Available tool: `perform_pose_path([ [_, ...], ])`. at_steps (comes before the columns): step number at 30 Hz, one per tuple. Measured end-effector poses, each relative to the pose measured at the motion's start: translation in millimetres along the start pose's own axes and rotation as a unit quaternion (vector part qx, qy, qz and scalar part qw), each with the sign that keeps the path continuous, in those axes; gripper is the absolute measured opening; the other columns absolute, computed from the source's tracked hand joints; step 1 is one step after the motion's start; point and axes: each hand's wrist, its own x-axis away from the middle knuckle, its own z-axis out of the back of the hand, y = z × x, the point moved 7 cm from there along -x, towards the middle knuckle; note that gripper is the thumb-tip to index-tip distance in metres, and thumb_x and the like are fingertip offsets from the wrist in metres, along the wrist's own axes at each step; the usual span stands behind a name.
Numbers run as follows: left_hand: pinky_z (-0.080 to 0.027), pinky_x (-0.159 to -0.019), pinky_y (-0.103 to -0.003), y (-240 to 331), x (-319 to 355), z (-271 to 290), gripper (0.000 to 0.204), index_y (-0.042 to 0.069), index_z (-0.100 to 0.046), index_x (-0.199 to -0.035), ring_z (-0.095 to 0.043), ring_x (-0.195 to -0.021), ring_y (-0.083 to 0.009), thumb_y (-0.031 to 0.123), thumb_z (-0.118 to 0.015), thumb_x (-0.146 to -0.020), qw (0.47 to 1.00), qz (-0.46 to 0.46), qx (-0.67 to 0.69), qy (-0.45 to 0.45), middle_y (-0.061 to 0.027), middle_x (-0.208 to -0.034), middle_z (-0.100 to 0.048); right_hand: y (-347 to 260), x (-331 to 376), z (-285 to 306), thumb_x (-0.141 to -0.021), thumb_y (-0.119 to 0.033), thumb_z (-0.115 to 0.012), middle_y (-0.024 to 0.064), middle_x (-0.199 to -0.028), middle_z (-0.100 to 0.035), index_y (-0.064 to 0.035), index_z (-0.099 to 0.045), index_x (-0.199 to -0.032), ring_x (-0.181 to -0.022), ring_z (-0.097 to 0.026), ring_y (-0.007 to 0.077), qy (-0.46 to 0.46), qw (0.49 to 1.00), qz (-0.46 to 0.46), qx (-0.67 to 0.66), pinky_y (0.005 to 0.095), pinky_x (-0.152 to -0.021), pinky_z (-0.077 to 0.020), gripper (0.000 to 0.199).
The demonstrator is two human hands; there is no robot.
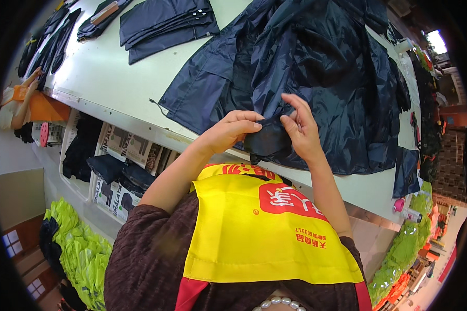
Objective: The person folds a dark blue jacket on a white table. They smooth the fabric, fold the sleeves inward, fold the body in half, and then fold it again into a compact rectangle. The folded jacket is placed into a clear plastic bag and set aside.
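Observation:
A shiny navy jacket (pixel 321 67) lies spread over the table in front of me, and one dark piece of it is bunched at the near edge. My left hand (pixel 228 132) pinches that piece from the left, thumb on top. At its right side, my right hand (pixel 305 132) has the thumb against the fabric and the index finger raised away. The other right fingers are curled and partly hidden behind the thumb. Between the hands the dark cloth hangs down over the table edge. A drawcord (pixel 158 106) sticks out at the jacket's left corner.
Folded navy garments (pixel 168 26) are stacked at the table's far left. Below the table (pixel 98 78), a shelf (pixel 96 189) holds dark bundles and printed packages. Yellow-green garments (pixel 80 254) are heaped at left. Another person's arm (pixel 26 103) reaches in there. A small bottle (pixel 412 215) lies at right.

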Motion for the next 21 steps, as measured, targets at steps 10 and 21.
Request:
perform_pose_path([
  [10, -0.049, -0.078, -0.022, 18, 12, -27, 0.023, -0.003, -0.066, -0.102, -0.064, -0.081, -0.0105, 0.007, -0.056, -0.083, 0.996, 0.010, -0.036, -0.077, -0.0063, -0.091, -0.068, 33, 1, -2, -0.094, -0.029, -0.056, -0.0070, -0.068, -0.050, -0.0102, -0.056, -0.084, -0.053, -0.041, 0.0011, -0.145, 0.954, -0.183, -0.187, 0.0164, -0.046, -0.0300, 0.022],
  [21, -0.052, -0.078, -0.025, 5, 14, -11, 0.026, -0.003, -0.066, -0.102, -0.067, -0.079, -0.0154, 0.002, -0.053, -0.081, 0.994, 0.010, 0.111, -0.010, -0.0102, -0.092, -0.069, -18, 20, 27, -0.085, -0.009, -0.068, 0.0009, -0.079, -0.057, 0.0001, -0.066, -0.096, -0.065, -0.047, 0.0047, 0.057, 0.997, 0.000, 0.051, 0.0186, -0.055, -0.0356, 0.015],
])
